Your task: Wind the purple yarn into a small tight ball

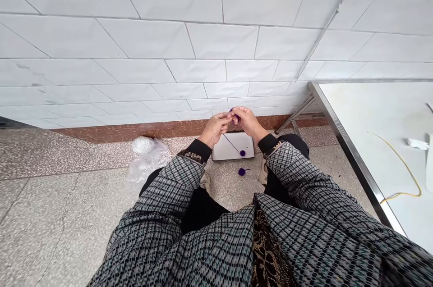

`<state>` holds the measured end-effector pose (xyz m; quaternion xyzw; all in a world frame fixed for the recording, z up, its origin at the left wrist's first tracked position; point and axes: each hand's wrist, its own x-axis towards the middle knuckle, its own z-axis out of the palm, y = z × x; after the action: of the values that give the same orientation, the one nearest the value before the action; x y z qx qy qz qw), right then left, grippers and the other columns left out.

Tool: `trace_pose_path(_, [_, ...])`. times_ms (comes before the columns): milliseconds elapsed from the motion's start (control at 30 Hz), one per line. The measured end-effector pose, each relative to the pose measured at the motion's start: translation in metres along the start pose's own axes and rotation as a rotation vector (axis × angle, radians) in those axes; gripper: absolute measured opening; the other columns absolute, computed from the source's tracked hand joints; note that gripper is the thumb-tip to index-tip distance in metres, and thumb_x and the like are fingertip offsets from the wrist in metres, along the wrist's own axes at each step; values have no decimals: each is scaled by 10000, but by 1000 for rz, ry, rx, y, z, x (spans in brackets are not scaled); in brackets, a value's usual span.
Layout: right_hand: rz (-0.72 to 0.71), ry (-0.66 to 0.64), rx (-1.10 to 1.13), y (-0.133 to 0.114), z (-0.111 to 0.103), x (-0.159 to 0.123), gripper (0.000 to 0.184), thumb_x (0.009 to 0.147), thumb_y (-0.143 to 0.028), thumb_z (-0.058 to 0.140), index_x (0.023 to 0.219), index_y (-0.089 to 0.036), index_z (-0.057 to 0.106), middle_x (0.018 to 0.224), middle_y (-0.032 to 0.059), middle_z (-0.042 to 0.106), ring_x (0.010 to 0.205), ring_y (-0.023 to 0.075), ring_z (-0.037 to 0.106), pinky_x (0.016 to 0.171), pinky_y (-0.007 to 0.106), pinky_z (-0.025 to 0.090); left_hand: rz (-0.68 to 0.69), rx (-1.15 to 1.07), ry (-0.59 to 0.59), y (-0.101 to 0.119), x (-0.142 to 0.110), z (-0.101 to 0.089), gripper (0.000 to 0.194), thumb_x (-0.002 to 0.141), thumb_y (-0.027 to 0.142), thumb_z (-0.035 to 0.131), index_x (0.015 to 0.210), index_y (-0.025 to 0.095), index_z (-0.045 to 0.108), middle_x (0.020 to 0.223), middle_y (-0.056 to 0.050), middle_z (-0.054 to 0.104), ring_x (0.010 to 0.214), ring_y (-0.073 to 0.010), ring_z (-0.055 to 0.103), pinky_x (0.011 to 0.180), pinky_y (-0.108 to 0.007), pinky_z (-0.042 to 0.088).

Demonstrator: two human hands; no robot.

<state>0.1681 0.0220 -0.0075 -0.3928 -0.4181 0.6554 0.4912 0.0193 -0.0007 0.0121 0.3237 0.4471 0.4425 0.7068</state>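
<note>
My left hand (214, 129) and my right hand (248, 123) are raised close together, with their fingertips pinching a small purple pompom (236, 116). Below them lies a white-topped board (230, 147) in a dark frame. A second purple pompom (242, 153) rests on it, trailing a thin dark thread toward my left hand. A third purple pompom (241, 171) lies on the floor just in front of the board. To the left is a ball of white yarn (142, 145) beside crumpled clear plastic (149, 163).
A white tiled wall (203, 52) with a brown skirting (162, 130) stands just beyond the hands. On the right is a steel-edged white table (382, 143) holding a yellow cord (402, 172) and a scrap of white paper (417, 144). My patterned sleeves and lap fill the bottom of the view.
</note>
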Motion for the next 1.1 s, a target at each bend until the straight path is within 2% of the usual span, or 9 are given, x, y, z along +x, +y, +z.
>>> trace_pose_path(300, [-12, -170, -107, 0, 6, 29, 445, 792, -590, 939, 731, -197, 738, 645, -3, 645, 603, 122, 504, 632, 235, 445, 69, 23, 128, 5, 16, -12, 387, 811, 210, 974, 756, 183, 592, 624, 46, 568, 438, -12, 249, 459, -166, 153])
trace_pose_path(467, [26, -293, -198, -13, -6, 45, 567, 731, -693, 974, 702, -191, 712, 881, 58, 746, 821, 178, 648, 861, 317, 568, 66, 53, 181, 14, 13, -22, 273, 889, 172, 879, 756, 165, 641, 540, 84, 468, 415, -21, 265, 448, -169, 138])
trace_pose_path(600, [47, -384, -313, -30, -27, 48, 487, 792, -533, 1032, 681, -164, 736, 1076, 69, 774, 984, 200, 674, 1027, 345, 539, 23, 27, 152, 25, 4, -35, 175, 845, 43, 770, 752, 149, 667, 515, 112, 371, 416, -29, 263, 444, -152, 170])
trace_pose_path(667, [57, -522, -477, -37, -36, 44, 295, 909, -409, 977, 829, -158, 843, 1103, 77, 791, 1028, 229, 704, 1081, 393, 544, 11, -2, 148, 28, 0, -39, 157, 815, 13, 747, 752, 137, 676, 538, 102, 395, 429, -28, 278, 443, -144, 181])
trace_pose_path(733, [-50, -615, -806, -41, -40, 38, 127, 1031, -289, 863, 1065, -177, 910, 1237, 114, 801, 1185, 288, 725, 1187, 492, 522, 0, -36, 151, 28, -1, -40, 157, 795, -5, 734, 736, 128, 676, 569, 75, 454, 450, -34, 338, 437, -141, 196])
trace_pose_path(833, [-341, -477, -1347, -37, -37, 28, 236, 1096, -202, 797, 1309, -216, 898, 1650, 196, 651, 1580, 418, 547, 1360, 721, 302, -16, -106, 156, 26, 0, -37, 147, 814, 1, 714, 740, 122, 673, 683, 2, 606, 526, -60, 496, 437, -145, 264])
trace_pose_path(900, [-448, -347, -1512, -28, -31, 25, 296, 1100, -250, 836, 1393, -235, 874, 1832, 203, 475, 1727, 487, 351, 1372, 825, 148, -24, -158, 156, 24, 1, -32, 135, 864, 30, 696, 768, 123, 674, 762, -28, 671, 568, -70, 549, 452, -149, 321])
trace_pose_path(1000, [-467, -271, -1443, -8, -23, 28, 369, 1101, -397, 864, 1429, -228, 856, 1911, 194, 348, 1782, 510, 228, 1378, 838, 121, -54, -276, 134, 19, 3, -26, 204, 956, 80, 696, 764, 131, 649, 764, -32, 670, 549, -61, 524, 459, -155, 345])
trace_pose_path(1100, [-327, -284, -1047, 13, -20, 33, 430, 1137, -485, 793, 1413, -162, 857, 1891, 225, 374, 1774, 438, 319, 1437, 677, 241, -76, -373, 100, 13, 4, -21, 210, 972, 82, 767, 791, 130, 671, 717, -5, 625, 523, -57, 495, 454, -156, 336])
